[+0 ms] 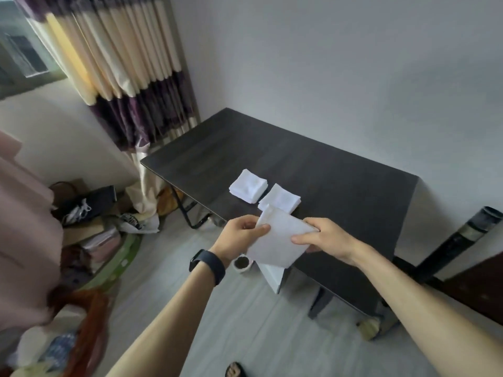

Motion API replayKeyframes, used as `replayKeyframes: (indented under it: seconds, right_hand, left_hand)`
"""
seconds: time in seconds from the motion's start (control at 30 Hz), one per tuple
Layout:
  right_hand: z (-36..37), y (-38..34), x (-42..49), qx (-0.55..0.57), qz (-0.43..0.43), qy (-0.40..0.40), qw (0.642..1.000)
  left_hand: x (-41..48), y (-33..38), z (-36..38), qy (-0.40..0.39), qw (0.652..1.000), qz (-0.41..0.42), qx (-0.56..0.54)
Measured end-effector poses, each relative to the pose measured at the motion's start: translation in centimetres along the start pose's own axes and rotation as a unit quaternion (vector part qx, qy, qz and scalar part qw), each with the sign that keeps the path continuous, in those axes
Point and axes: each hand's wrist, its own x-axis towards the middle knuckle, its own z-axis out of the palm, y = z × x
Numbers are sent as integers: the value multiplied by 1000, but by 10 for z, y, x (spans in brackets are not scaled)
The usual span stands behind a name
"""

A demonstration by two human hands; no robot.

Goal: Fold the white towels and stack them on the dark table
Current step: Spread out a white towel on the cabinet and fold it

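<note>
held towel: up in the air over the near edge of the surface, mostly folded, one flap hanging off the bottom
left hand: fingers pinching the towel's left edge, thumb on top
right hand: fingers gripping the right edge
near stack: on the surface right past the towel's far corner, lined up between both hands, so neither looks closer imo
far stack: just beside it, further left and back
towel axis: near-to-far, pointing at the near stack
my guess: finish the fold, then a straight reach forward to drop it on top
</note>
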Motion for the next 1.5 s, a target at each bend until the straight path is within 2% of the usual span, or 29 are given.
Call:
replayKeyframes:
  seconds: [0.1,0.2,0.3,0.4,0.73,1.0,1.23,1.4,1.43,1.5]
  right_hand:
    - [18,3,43,97,28,83,991]
    - [31,10,85,178,64,166,968]
    - [34,21,126,173,82,254,948]
    - [25,32,170,149,110,310,932]
    - [-8,87,285,99,205,396,890]
    - [-2,113,321,63,281,413,864]
    - [0,118,330,14,287,447,847]
    - [-1,117,339,-46,295,460,836]
    - [0,116,340,-72,299,471,827]
    - [4,117,338,-142,290,505,800]
  left_hand:
    - [51,-12,-22,-4,999,-31,-16]
    - [105,-17,-35,-15,998,-62,-8]
    - [155,-22,-37,-36,996,-83,-6]
    - [212,-30,-32,-61,994,-93,15]
    - [361,-63,-2,-93,976,-137,142]
    - [409,-85,3,-120,959,-129,221]
    - [419,-94,7,-130,954,-115,244]
    - [419,-87,6,-126,934,-71,326]
    - [417,-88,6,-114,925,-30,360]
    - [410,-94,5,-76,886,128,439]
